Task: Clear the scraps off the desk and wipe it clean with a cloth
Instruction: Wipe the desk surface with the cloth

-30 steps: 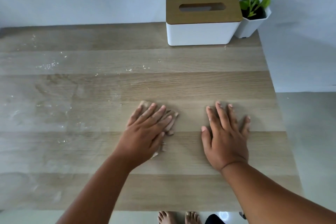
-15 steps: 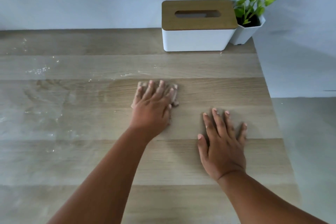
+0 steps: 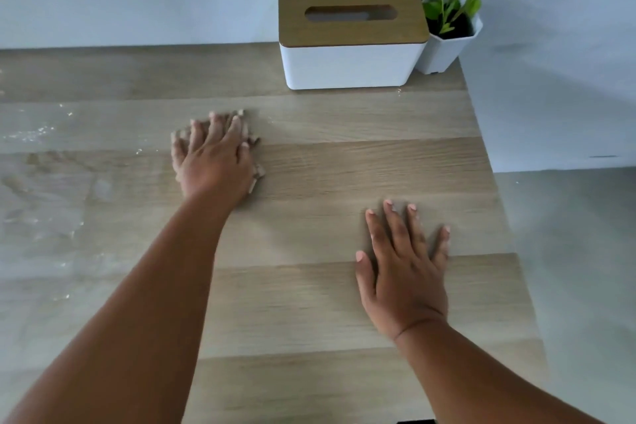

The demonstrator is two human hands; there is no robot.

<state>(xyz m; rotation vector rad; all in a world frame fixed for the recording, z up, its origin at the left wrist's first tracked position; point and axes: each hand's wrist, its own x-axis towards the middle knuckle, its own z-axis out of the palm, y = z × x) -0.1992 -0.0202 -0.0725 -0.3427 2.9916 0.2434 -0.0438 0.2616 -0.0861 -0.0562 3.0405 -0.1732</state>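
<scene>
Head view, looking down on a pale wood-grain tabletop [image 3: 344, 303] set against a grey-blue wall. The left hand [image 3: 215, 162] lies flat with straight fingers, pressing a small tan cloth [image 3: 256, 171] against the surface; only the cloth's edges peek out past the fingertips and along the hand's right side. So this grip is released, pushing rather than clutching. The right hand [image 3: 404, 272] rests palm-down, fingers spread, holding nothing, nearer the person and toward the tabletop's right edge.

Compared with a second ago, the left hand and cloth have travelled away from the person and slightly leftward, and now sit well apart from the right hand, which has stayed planted as a brace. The cloth is now close to the band of white scraps [image 3: 31, 134] and crumbs scattered over the left part of the tabletop, where cloudy smears also show. The right part looks clean by comparison.

This suggests wiping is under way and heading into the dirty left area, with much of that side not yet done.

At the back stands a white tissue box [image 3: 347, 62] with a wooden lid, and just beside it, at the corner, a potted plant [image 3: 447, 48] in a white pot.
</scene>
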